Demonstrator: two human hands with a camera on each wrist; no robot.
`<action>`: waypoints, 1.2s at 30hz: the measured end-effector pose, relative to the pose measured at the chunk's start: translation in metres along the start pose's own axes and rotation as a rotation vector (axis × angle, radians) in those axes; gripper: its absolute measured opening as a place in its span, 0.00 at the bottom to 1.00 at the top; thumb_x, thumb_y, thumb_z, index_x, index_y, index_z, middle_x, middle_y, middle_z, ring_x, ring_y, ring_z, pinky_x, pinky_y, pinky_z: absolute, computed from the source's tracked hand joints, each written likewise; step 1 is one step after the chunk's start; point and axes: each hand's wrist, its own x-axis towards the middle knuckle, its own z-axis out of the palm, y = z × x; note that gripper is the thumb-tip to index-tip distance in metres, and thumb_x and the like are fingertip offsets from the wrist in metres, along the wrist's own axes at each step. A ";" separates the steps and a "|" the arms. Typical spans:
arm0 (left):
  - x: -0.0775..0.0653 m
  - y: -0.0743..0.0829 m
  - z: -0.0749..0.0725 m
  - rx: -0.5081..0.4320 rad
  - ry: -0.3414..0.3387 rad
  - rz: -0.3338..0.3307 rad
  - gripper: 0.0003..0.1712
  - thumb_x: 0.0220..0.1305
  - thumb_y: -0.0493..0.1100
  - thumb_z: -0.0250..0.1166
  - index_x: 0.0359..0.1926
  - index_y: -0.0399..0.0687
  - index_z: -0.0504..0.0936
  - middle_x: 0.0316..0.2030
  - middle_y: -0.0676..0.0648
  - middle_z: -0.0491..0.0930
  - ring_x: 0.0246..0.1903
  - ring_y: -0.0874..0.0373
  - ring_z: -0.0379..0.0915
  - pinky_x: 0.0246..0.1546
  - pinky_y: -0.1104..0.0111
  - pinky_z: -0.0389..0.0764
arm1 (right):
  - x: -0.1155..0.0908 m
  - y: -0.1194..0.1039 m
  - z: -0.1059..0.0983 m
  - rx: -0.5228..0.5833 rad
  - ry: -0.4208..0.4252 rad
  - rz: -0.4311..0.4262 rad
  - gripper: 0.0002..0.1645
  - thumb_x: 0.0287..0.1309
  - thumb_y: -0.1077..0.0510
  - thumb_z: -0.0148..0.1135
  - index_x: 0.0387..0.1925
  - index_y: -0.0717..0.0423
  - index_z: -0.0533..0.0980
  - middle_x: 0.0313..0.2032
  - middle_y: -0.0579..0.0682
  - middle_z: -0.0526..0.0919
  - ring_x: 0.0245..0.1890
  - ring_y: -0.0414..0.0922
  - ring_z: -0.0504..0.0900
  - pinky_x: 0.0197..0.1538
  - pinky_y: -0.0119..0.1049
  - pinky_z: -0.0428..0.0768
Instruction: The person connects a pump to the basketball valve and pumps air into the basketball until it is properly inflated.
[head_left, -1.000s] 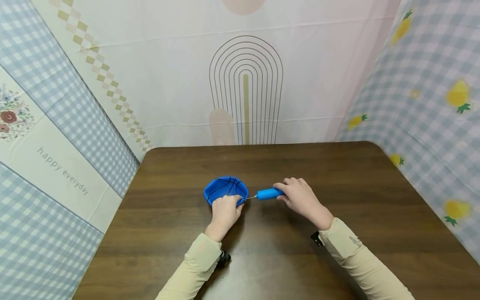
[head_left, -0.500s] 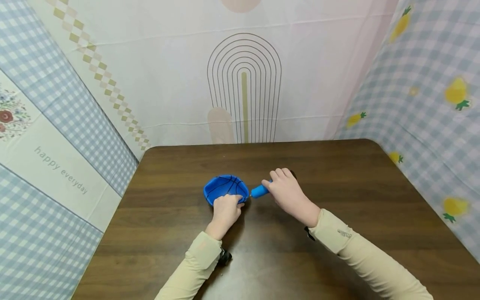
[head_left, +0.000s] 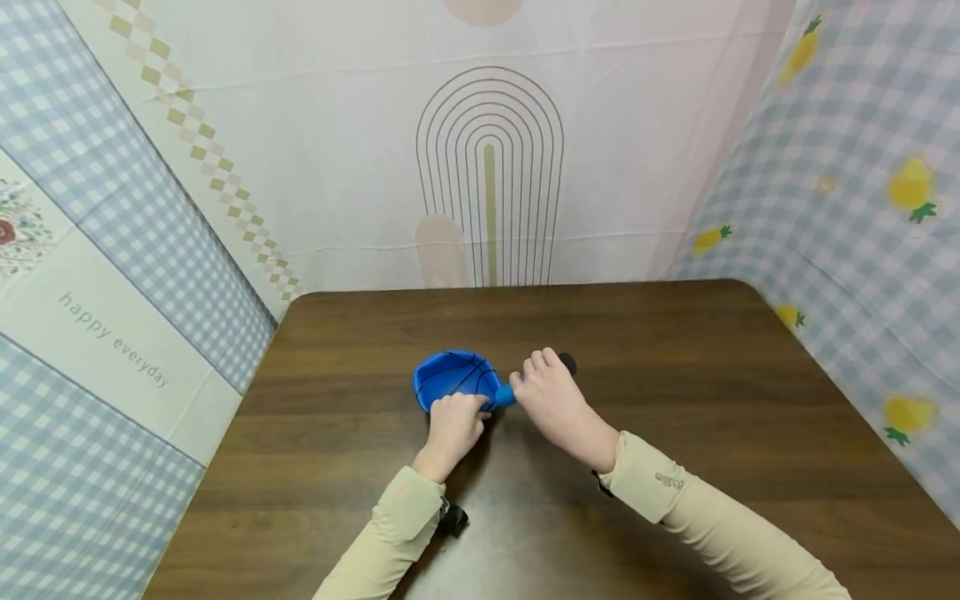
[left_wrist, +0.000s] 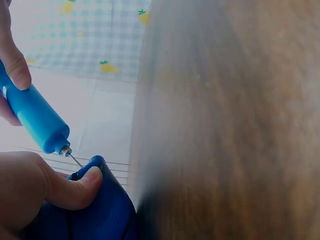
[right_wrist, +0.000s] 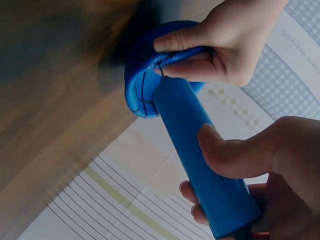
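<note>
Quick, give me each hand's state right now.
Left hand: closed, pinching the edge of the collapsed blue ball.
Right hand: closed, holding the blue pump.

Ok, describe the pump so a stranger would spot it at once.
Above the brown table, find the person's right hand, which grips the pump. The ball in the left hand is blue too, but it is caved in like a bowl and black-lined; the pump is a straight tube with a thin needle at its tip.

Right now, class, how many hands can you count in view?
2: the left hand, pinching the edge of the ball; the right hand, beside it, gripping the pump.
</note>
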 end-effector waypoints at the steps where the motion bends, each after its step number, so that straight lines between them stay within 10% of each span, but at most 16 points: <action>1: 0.000 0.000 0.001 -0.008 0.008 0.003 0.04 0.54 0.41 0.72 0.25 0.53 0.86 0.19 0.48 0.83 0.15 0.51 0.75 0.12 0.67 0.68 | 0.000 -0.001 0.000 -0.004 0.006 0.007 0.08 0.55 0.59 0.68 0.22 0.49 0.79 0.20 0.49 0.77 0.26 0.46 0.69 0.40 0.37 0.66; 16: -0.004 -0.003 0.003 -0.139 0.013 -0.003 0.06 0.53 0.36 0.71 0.30 0.52 0.89 0.24 0.50 0.87 0.20 0.52 0.79 0.18 0.66 0.75 | 0.004 -0.019 0.003 0.032 -0.104 0.087 0.16 0.45 0.56 0.70 0.14 0.49 0.71 0.17 0.47 0.76 0.24 0.44 0.69 0.38 0.36 0.63; 36: 0.001 0.000 0.004 -0.351 -0.057 -0.201 0.20 0.48 0.32 0.73 0.45 0.48 0.86 0.30 0.48 0.89 0.29 0.59 0.86 0.31 0.65 0.82 | 0.003 -0.042 0.016 0.099 -0.195 0.172 0.13 0.45 0.54 0.70 0.16 0.51 0.74 0.17 0.49 0.76 0.25 0.47 0.70 0.41 0.40 0.64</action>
